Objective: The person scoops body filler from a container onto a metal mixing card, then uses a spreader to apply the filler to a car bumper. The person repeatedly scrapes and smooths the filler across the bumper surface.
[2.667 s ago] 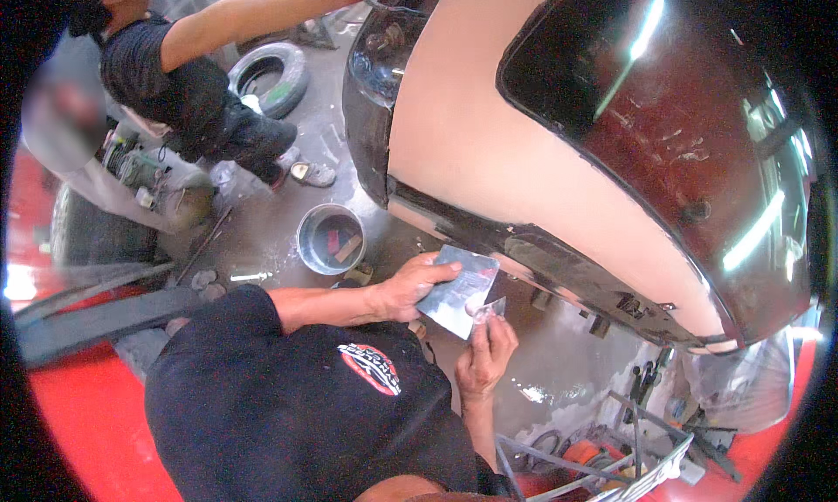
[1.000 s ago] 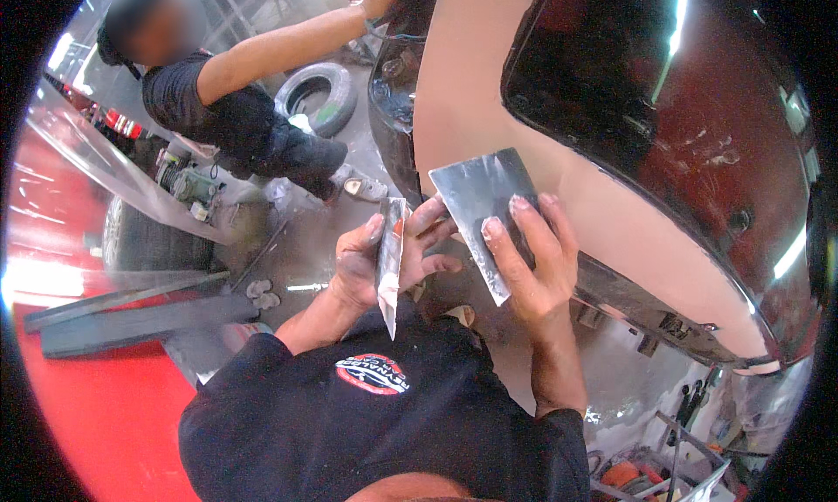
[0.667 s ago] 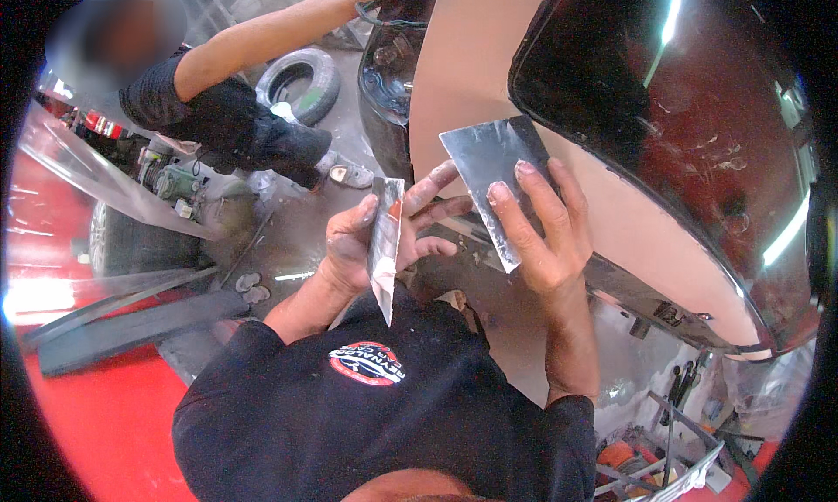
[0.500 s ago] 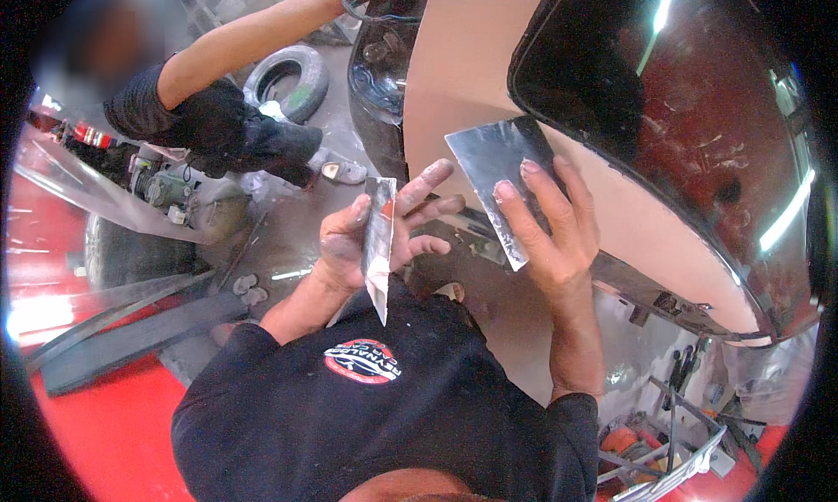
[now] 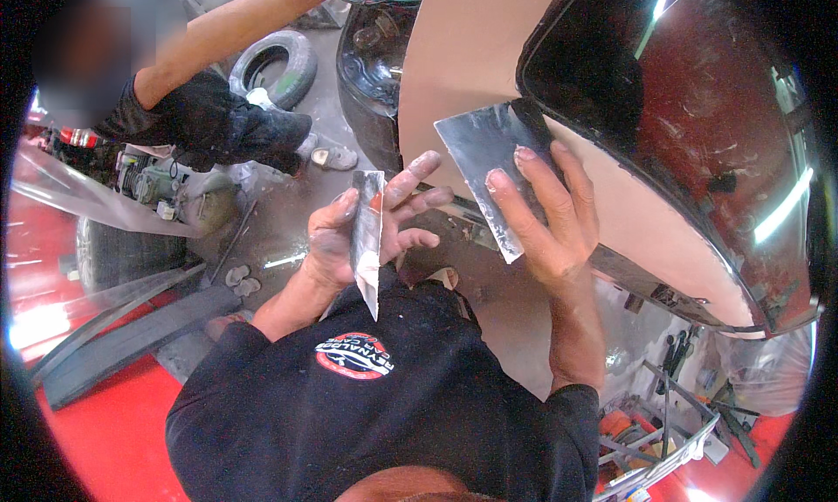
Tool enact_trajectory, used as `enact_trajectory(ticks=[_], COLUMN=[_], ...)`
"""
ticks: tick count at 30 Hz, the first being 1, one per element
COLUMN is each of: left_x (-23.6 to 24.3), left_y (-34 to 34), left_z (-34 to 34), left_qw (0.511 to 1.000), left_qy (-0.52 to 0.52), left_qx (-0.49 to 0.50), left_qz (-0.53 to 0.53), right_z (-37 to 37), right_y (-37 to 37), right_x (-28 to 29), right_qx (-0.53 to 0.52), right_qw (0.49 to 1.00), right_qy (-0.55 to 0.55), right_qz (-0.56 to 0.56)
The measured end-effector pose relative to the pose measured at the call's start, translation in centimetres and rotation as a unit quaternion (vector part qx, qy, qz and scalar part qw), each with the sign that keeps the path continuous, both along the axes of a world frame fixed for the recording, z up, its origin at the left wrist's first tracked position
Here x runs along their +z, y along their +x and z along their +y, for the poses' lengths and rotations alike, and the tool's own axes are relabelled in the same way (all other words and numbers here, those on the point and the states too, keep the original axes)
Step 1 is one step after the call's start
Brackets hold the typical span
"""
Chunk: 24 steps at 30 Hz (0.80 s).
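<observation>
My left hand holds a narrow-looking, dark putty spreader seen nearly edge-on. Its lower part carries whitish material, and it stands between my thumb and outstretched fingers. To its right, my right hand grips a wider dark rectangular spreader, fingers spread across its face and the thumb hidden behind. Pale smears run along this blade's left edge. Behind it curves a beige car body panel; I cannot tell whether the blade touches it. Grey dust coats my left fingertips.
At the upper left a co-worker in dark clothes crouches, one arm reaching toward the car's headlight. A loose tire lies beyond. A dark long panel rests at the left. At lower right stands a rack with tools.
Both hands and their spreaders have shifted slightly left and up in the picture, along with most of the scene. Each hand keeps its hold.
</observation>
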<state>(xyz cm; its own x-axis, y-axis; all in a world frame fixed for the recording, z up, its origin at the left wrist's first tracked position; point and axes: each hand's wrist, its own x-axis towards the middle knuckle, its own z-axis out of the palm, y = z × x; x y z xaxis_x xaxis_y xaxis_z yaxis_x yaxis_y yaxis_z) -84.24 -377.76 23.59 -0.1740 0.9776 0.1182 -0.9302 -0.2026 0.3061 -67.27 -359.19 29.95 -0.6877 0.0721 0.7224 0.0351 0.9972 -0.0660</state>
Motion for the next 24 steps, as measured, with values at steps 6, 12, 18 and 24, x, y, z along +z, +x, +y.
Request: enact_trajectory(ticks=[6, 12, 18, 24], left_x=[0.6, 1.0, 1.1, 1.0], left_y=[-0.4, -0.8, -1.2, -1.8], left_z=[-0.6, -0.9, -1.3, -2.1], left_qw=[0.998, 0.998, 0.998, 0.997], left_qy=[-0.051, -0.053, -0.051, -0.06], left_qx=[0.015, 0.017, 0.018, 0.005], left_qz=[0.027, 0.027, 0.024, 0.041], right_z=[-1.1, -2.3, -3.4, -4.6], right_y=[-1.8, -3.7, -5.9, -8.2], right_x=[-2.3, -3.7, -4.4, -4.6], right_qx=[-0.021, -0.048, -0.065, -0.08], right_qw=[0.997, 0.989, 0.973, 0.95], right_qy=[-0.014, -0.04, -0.069, -0.112], right_qz=[0.07, 0.131, 0.211, 0.279])
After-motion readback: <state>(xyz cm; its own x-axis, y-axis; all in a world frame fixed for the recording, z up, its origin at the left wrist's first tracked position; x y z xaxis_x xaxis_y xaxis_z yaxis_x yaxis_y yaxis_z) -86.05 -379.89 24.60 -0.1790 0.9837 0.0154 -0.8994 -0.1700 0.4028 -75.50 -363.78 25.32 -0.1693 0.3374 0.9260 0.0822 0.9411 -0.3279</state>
